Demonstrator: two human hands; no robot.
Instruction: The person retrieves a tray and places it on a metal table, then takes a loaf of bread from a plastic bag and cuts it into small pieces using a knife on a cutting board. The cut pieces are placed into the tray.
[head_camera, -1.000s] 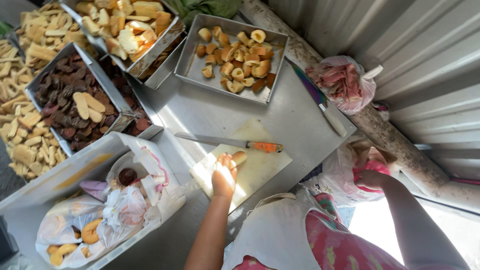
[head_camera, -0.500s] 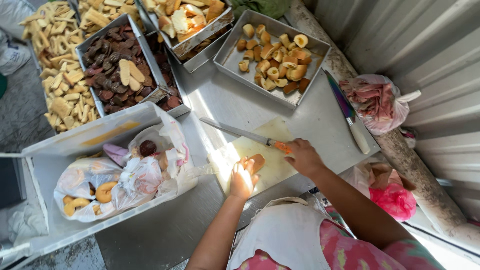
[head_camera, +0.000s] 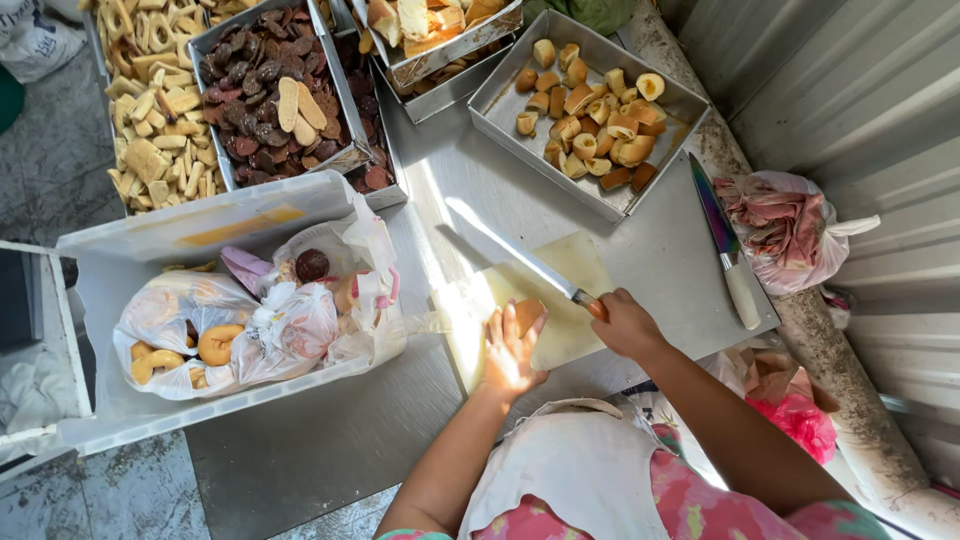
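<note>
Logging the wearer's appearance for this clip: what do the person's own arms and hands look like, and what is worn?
Both forearms are bare to above the elbow, with no sleeves over them. The left hand and right hand are bare too: no gloves, and no rings, watch or bracelets that I can make out. On the body is a white apron over a pink floral garment.

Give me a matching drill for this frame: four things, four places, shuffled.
Things:
1. long-bladed knife with orange handle
2. second knife with pale handle
3. small brown pastry piece
4. pink plastic bag

Places:
A. under the left hand on the pale cutting board
B. by the corrugated wall
C. in the right hand
D. lying loose on the metal table

Pairs: 1-C, 2-D, 3-A, 4-B
</note>
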